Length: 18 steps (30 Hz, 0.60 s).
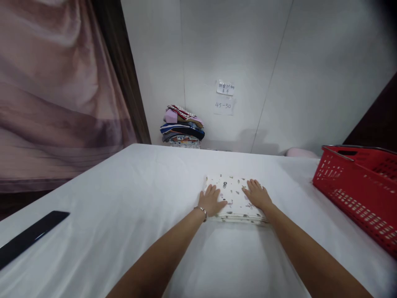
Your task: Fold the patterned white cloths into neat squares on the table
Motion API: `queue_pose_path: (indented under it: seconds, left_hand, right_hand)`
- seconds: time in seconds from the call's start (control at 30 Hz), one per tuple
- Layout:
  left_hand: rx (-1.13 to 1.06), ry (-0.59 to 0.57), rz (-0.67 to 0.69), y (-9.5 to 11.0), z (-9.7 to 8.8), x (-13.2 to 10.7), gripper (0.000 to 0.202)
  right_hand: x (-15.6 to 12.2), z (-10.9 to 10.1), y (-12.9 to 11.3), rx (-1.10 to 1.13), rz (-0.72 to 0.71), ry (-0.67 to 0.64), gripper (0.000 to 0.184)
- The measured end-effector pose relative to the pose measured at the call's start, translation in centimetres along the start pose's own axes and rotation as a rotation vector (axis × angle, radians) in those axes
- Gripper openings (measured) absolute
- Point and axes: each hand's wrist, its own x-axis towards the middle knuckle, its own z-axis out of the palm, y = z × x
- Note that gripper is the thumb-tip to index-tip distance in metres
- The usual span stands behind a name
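Observation:
A folded white cloth with a small scattered print lies on the white-covered table, its layers showing along the near edge. My left hand rests flat on its left side, fingers spread, a bracelet around the wrist. On the right side of the cloth lies my right hand, also flat with fingers stretched out. Both palms press on top, and neither hand grips anything. What is printed under the hands is hidden.
A red plastic basket stands at the right. A flat black object lies at the left. Beyond the table's far edge is a stack of folded clothes by the wall. A pink curtain hangs at the left; paper signs are on the wall.

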Motion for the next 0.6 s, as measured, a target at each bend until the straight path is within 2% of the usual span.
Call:
queue_pose_path:
  seconds: [0.07,0.17,0.3,0.4,0.6]
  left_hand:
    - [-0.006,0.012,-0.003,0.2,-1.3,1.2,0.078]
    - [0.018,0.115,-0.019,0.1,-2.4,3.4,0.077]
    - [0.031,0.118,-0.117,-0.9,-1.2,5.2,0.076]
    - [0.032,0.141,-0.124,-1.8,0.2,5.5,0.075]
    - [0.040,0.152,-0.106,-2.2,0.6,5.7,0.077]
  right_hand:
    - [0.0,-0.1,0.0,-0.002,0.003,-0.010,0.059]
    - [-0.1,-0.5,-0.2,-0.010,0.011,-0.013,0.058]
    - [-0.3,-0.7,-0.5,0.009,0.017,0.006,0.057]
    - [0.0,-0.8,-0.2,0.034,0.010,0.004,0.056]
    - [1.0,-0.1,2.3,0.115,0.075,-0.025,0.065]
